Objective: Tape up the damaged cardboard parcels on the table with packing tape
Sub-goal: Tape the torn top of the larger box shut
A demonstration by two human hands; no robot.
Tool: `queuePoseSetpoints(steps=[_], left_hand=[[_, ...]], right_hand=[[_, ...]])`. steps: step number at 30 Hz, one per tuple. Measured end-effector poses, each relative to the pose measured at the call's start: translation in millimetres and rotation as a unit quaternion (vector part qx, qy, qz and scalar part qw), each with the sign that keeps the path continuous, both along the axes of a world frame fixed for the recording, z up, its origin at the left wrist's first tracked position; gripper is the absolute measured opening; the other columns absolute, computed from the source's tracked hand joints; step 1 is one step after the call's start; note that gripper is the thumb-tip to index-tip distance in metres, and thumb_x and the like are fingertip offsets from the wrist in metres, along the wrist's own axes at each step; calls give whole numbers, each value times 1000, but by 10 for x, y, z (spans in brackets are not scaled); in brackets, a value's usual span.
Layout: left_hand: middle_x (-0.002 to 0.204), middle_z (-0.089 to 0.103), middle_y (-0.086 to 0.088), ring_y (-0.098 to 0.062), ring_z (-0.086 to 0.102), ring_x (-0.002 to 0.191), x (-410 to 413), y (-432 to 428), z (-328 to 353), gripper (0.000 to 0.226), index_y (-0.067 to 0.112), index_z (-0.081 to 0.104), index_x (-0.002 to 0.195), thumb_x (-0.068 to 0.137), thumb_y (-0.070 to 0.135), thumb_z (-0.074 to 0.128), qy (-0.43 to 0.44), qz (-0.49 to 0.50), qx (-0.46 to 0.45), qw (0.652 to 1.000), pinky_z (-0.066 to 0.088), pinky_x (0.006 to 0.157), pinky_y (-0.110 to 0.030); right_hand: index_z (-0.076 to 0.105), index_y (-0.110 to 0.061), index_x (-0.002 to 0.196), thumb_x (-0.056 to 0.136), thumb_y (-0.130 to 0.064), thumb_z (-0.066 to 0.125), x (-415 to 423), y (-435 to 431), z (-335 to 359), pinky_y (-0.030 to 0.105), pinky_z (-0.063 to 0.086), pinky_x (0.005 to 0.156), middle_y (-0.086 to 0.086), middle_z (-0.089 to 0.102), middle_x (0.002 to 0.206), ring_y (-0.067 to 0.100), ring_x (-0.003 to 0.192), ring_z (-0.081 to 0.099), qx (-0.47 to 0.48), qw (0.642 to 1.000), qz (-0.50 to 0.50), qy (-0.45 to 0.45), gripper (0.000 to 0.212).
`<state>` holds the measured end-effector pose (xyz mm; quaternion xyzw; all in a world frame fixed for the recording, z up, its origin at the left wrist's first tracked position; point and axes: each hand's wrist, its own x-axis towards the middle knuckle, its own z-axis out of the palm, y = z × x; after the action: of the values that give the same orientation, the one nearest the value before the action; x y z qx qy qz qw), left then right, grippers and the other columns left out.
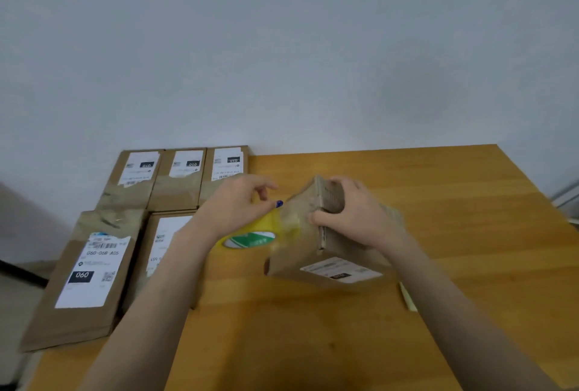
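Note:
A brown cardboard parcel (pixel 297 252) with a white label stands tilted on edge at the middle of the wooden table (pixel 438 202). My right hand (pixel 347 218) grips its upper edge, fingers curled over the corrugated end. My left hand (pixel 238 202) holds a yellow roll of packing tape (pixel 250 235) right beside the parcel's left face, and a strip of tape runs from the roll onto that face. A small blue thing shows at my left fingertip; I cannot tell what it is.
Several flat labelled parcels (pixel 84 274) lie in two rows at the table's left, up to the white wall. A pale yellow strip (pixel 407 298) lies on the table right of the held parcel. Bare tabletop lies to the right and in front.

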<state>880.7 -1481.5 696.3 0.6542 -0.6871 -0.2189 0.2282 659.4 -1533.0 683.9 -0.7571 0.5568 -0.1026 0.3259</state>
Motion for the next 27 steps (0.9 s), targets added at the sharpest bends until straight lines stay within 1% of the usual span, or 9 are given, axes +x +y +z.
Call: queuePoseSetpoints(steps=[4,7,12,14,16,19,22,24,27], left_hand=[[84,61,13,-16,53,59,-168,-162,365,28,26,64,114,86,28,66,17,-14,-1,1000,47,66,-23],[85,60,15,-13,51,60,-318,-260,512,27,27,65,112,85,30,66,6,-42,17,999,38,57,-13],[88,65,11,-15,62,82,-531,-287,574,15,33,67,102,90,39,60,95,-32,-4,995,50,73,-31],[77,63,9,-14,60,73,-646,-284,529,20,23,68,88,95,37,54,124,-25,-13,992,46,67,-32],[57,44,3,-15,42,55,-783,-308,479,40,13,51,65,96,37,51,175,3,-8,985,33,58,-32],[51,24,4,-16,26,49,-973,-415,515,49,17,29,57,95,38,53,193,30,9,981,24,58,-32],[50,21,4,-14,22,49,-1150,-527,607,53,19,22,55,94,38,52,115,23,15,993,21,56,-29],[52,21,2,-14,22,50,-1285,-581,641,53,19,22,55,94,38,52,84,23,20,996,19,52,-29],[48,22,4,-12,20,44,-1462,-634,644,53,19,22,54,94,39,50,65,19,22,997,17,45,-26]], right_hand=[[34,-38,143,73,-51,76,-247,-90,118,28,34,91,-11,39,139,8,124,39,31,989,13,-144,83],[28,-58,141,69,-57,76,-417,-149,107,33,34,101,-16,36,143,6,130,35,65,977,52,-198,86],[30,-67,134,64,-56,75,-803,-250,-92,47,37,111,-19,41,141,3,132,40,112,938,12,-328,84],[33,-62,136,66,-53,78,-907,-234,-193,46,34,113,-21,41,142,-5,131,40,113,914,0,-391,83],[37,-57,136,69,-53,77,-970,-196,-285,46,32,114,-16,38,149,3,137,37,109,899,-4,-423,78],[41,-54,135,71,-64,70,-985,-167,-350,43,40,108,-13,44,146,15,135,43,133,881,-55,-451,70],[53,-42,127,88,-67,40,-945,-253,-283,45,44,103,-9,55,133,19,126,52,186,869,-171,-426,48],[53,-29,131,93,-68,27,-941,-379,-242,46,45,102,0,56,133,22,122,54,186,897,-216,-339,61],[37,-24,147,94,-68,22,-948,-531,-179,48,30,114,3,38,152,25,138,37,149,941,-203,-228,71]])
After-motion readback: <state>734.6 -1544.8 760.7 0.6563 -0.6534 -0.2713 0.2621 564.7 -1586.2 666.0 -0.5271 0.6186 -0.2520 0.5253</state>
